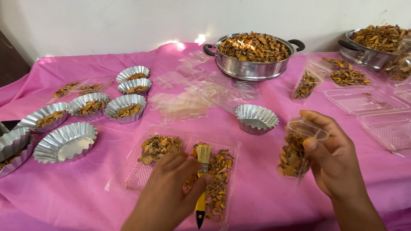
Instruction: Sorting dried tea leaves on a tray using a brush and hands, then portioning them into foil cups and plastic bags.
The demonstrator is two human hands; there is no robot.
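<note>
**Dried pieces being bagged: pouch held open, brush in the other hand**

A table draped in a pink cloth [265, 188] is seen from above, with a large steel pot [253, 55] heaped with dried orange-brown pieces standing at the far middle and a second pot [364, 53] at the far right. Clear plastic trays [368, 102] are laid out at the right, and loose clear pouches [188, 100] are scattered in the middle. Fluted foil cups [124, 107] are grouped at the left, most holding some pieces, while one empty fluted cup [256, 118] stands alone near the middle.

Close to the viewer a clear tray [145, 173] lies flat with two heaps of dried pieces [159, 147] on it. The step in hand is judged to be the filling of a pouch. A small clear pouch [295, 149], already partly filled, is held above the cloth by the right hand [334, 162]; it is pinched at its mouth between thumb and fingers, the mouth kept open. A yellow-handled brush [202, 184] is gripped by the left hand [171, 192], the fingers closed around its handle, with the bristles resting over the tray's right heap.

For the next move, the pouch mouth would need to be brought to the tray's edge and kept wide, so that pieces can be swept in without spilling onto the cloth.
</note>
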